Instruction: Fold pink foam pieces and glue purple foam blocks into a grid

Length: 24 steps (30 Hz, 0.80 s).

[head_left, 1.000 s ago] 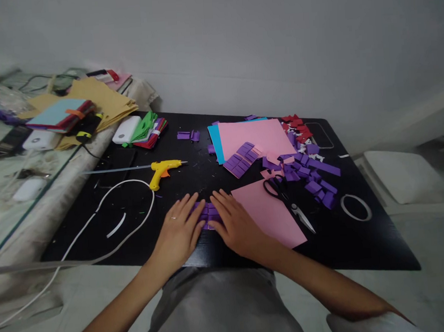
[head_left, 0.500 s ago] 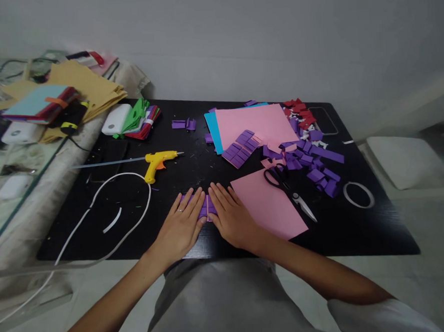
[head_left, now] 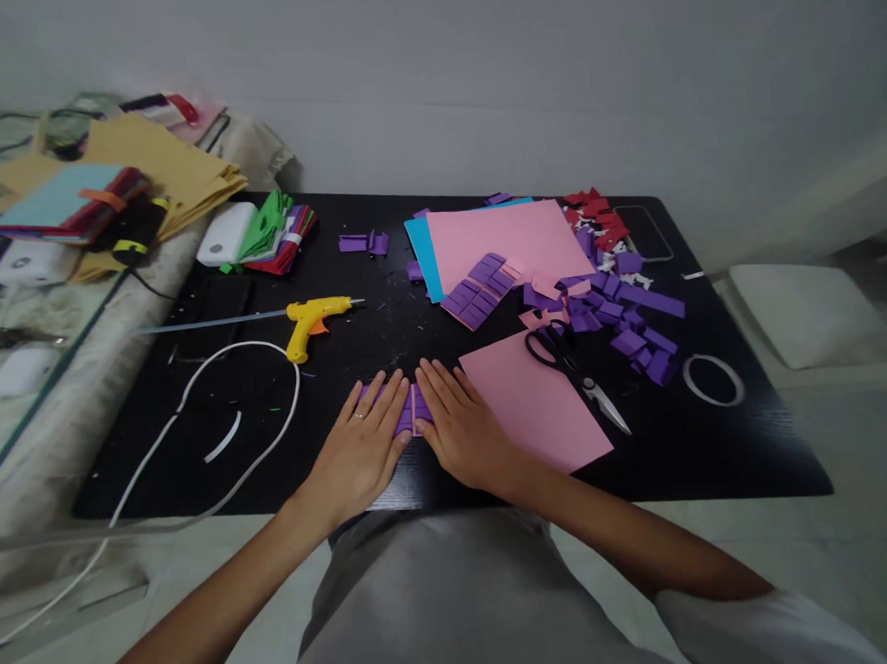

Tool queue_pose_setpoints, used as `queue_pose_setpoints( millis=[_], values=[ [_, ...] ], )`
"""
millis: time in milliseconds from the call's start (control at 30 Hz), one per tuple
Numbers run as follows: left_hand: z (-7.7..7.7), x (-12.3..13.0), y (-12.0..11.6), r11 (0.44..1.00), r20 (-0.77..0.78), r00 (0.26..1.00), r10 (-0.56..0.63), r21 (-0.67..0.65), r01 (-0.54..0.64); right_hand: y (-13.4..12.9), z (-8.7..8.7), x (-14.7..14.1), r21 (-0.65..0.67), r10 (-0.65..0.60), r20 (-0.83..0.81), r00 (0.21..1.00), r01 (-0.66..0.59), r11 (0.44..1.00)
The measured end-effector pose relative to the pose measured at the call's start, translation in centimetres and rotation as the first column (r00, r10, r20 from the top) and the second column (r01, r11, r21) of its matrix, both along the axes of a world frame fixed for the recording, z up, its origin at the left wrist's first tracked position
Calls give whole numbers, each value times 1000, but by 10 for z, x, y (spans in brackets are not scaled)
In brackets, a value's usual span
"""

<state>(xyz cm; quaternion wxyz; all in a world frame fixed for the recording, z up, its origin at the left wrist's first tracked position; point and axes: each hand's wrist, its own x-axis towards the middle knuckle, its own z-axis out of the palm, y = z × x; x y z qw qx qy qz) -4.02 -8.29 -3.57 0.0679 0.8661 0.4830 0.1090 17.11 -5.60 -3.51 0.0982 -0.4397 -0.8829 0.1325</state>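
Note:
Both of my hands lie flat, side by side, on a small pink paper piece covered with purple paper strips point(head_left: 406, 415) near the table's front edge. My left hand point(head_left: 361, 442), with a ring on one finger, covers its left part, fingers stretched out. Over its right part, my right hand point(head_left: 458, 421) presses with straight fingers. Only the middle of the piece shows between them. Just right of my right hand is a pink sheet point(head_left: 538, 406) with black-handled scissors point(head_left: 578, 379) across its edge. A yellow glue gun point(head_left: 312, 323) lies beyond my left hand.
A similar purple-and-pink panel point(head_left: 477, 292) rests on stacked pink and blue sheets point(head_left: 425, 258). Purple paper scraps point(head_left: 644, 345) and red scraps point(head_left: 600, 217) lie to the right, near a white ring point(head_left: 713, 381). A white cable point(head_left: 191, 387) loops at left. Bundled felt-like pieces point(head_left: 279, 237) stand behind.
The hands stay flat on the purple-covered piece with hardly any movement. The whole view has shifted slightly.

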Motion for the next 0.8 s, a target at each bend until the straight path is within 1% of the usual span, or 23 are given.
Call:
queue_pose_setpoints(
  millis=[233, 400, 700, 800],
  values=[
    [-2, -2, 0, 1000, -45, 999, -23, -6, 23, 0, 1, 0, -20, -4, -27, 1000, 4, 1000],
    [-3, -4, 1, 999, -30, 999, -32, -6, 32, 1, 3, 0, -22, 8, -34, 999, -9, 1000],
    [-6, -2, 2, 999, -25, 999, -30, -15, 30, 2, -1, -1, 7, 15, -15, 1000, -14, 1000],
    [-3, -5, 4, 999, -24, 999, -33, -42, 32, 2, -1, -1, 8, 15, -12, 1000, -15, 1000]
  ],
)
